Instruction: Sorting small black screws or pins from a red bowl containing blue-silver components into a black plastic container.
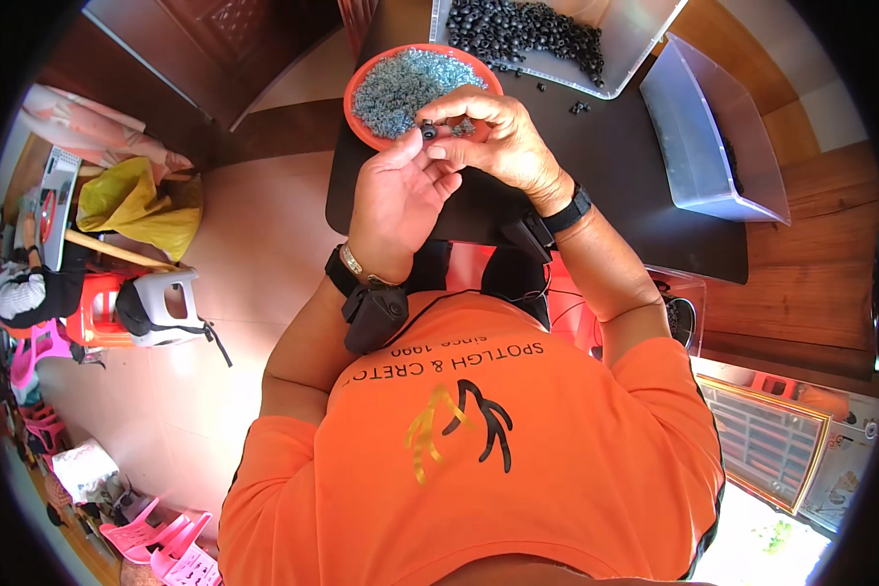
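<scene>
Apparently steadied at the thumb tip of the left hand [393, 203], a small black part [429, 131] sits in the head view over the near rim of a red bowl [349, 109]. The left fingers [443, 180] pinch it at the thumb, the others curling loosely beside the upturned palm. The right hand [514, 148] bends in from the right, its index tip at the part and its thumb just nearer; whether these fingers grip it too, one cannot tell. Silvery bits [463, 127] show between that thumb and index, held or lying beyond, it is unclear.

The bowl, heaped with small silvery pieces [405, 86], stands on the dark surface [606, 166]. Beyond it to the right is a clear bin [627, 70] with many black pieces [518, 31]; a few loose ones [580, 107] lie on the surface just nearer. A second translucent bin [693, 146] stands farther right. Both wrists wear black straps [568, 211]. Well to the left, a yellow bag [139, 203] lies near a grey stool [166, 305], with another person [31, 293] beyond.
</scene>
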`<action>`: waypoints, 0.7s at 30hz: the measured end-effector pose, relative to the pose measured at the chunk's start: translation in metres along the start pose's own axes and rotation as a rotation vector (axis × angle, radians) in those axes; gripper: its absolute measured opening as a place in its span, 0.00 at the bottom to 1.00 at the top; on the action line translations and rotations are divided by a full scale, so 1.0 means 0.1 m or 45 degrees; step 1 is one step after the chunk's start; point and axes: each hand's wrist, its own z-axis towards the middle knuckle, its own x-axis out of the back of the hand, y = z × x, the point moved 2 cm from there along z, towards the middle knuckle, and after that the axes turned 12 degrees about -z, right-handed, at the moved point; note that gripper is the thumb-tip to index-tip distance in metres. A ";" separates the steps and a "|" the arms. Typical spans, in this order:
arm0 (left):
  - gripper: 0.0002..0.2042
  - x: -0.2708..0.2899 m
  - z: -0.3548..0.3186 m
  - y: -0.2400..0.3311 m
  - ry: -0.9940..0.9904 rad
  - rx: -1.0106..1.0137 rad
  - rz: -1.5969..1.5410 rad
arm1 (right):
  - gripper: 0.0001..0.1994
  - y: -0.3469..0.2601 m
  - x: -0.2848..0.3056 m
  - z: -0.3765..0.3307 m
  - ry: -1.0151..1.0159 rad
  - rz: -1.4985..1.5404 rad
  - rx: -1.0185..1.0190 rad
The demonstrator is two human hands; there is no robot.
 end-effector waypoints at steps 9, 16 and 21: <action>0.12 -0.02 0.03 -0.01 -0.101 0.004 0.016 | 0.14 0.06 -0.04 -0.01 0.111 0.036 0.070; 0.11 -0.05 0.03 0.00 -0.147 -0.134 0.047 | 0.14 -0.01 -0.03 0.01 0.067 0.007 0.095; 0.11 -0.03 0.03 0.00 -0.193 -0.147 0.029 | 0.14 -0.07 -0.03 0.01 0.112 -0.180 0.139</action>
